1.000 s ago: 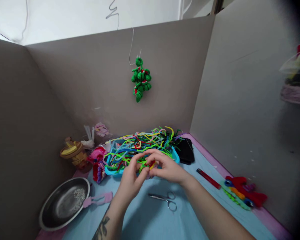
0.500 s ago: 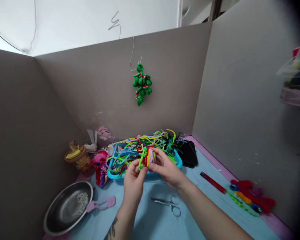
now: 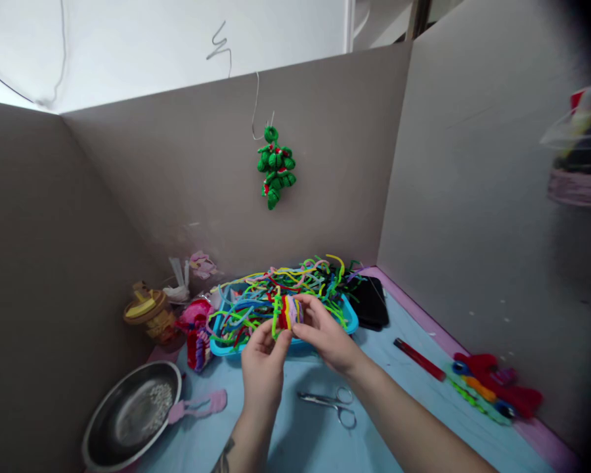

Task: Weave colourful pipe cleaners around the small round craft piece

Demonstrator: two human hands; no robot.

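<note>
Between my hands is a small striped pipe-cleaner piece [image 3: 289,313], banded in green, red, yellow and lilac. My left hand [image 3: 264,351] pinches its green end with thumb and fingers. On the other side, my right hand [image 3: 324,334] grips the lilac and yellow end, its thumb on the near face. Just behind the hands sits a blue tray [image 3: 221,348] heaped with loose pipe cleaners [image 3: 256,301] of many colours. A pair of scissors [image 3: 331,399] lies on the blue table cover [image 3: 374,368] below my right hand.
At left are a metal bowl [image 3: 128,414] of small white bits, a pink strip [image 3: 201,404] and a brown tub [image 3: 152,312]. To the right lie a red cutter-like tool [image 3: 418,359] and a red and green fuzzy figure [image 3: 497,387]. A green ornament [image 3: 276,167] hangs on the back panel.
The striped piece has turned slightly between my fingers, its banded side now facing me more. Both hands keep their hold. The view has shifted a little.
</note>
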